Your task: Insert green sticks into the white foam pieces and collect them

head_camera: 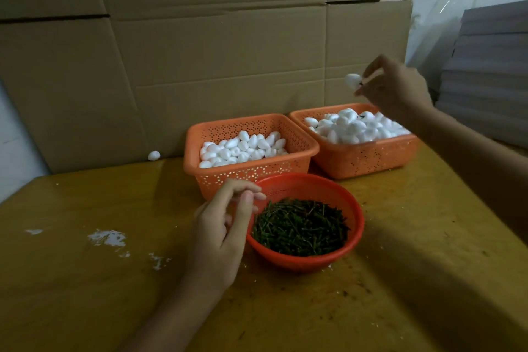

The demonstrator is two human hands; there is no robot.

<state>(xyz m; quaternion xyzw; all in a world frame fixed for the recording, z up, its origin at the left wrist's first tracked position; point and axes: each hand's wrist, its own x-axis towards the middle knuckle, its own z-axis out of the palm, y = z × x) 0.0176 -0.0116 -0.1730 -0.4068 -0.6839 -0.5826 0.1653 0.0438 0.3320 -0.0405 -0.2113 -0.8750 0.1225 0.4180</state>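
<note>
A round orange bowl (354, 234) near the table's middle holds a heap of short green sticks (300, 227). Behind it stand two square orange baskets: the left basket (245, 174) holds plain white foam pieces (243, 148), the right basket (365, 160) is heaped with white foam pieces (354, 126), one showing a dark stick end. My right hand (397, 88) is raised above the right basket and pinches a white foam piece (352, 79) with a dark stick end at my fingertips. My left hand (225, 226) hovers at the bowl's left rim, fingers loosely curled, nothing visible in it.
A yellow-brown table (114, 280) carries white scuffed patches at the left. A large cardboard sheet (200, 51) stands behind the baskets. One loose foam piece (153, 155) lies at its foot, left of the baskets. Stacked grey sheets (491, 66) sit at the far right.
</note>
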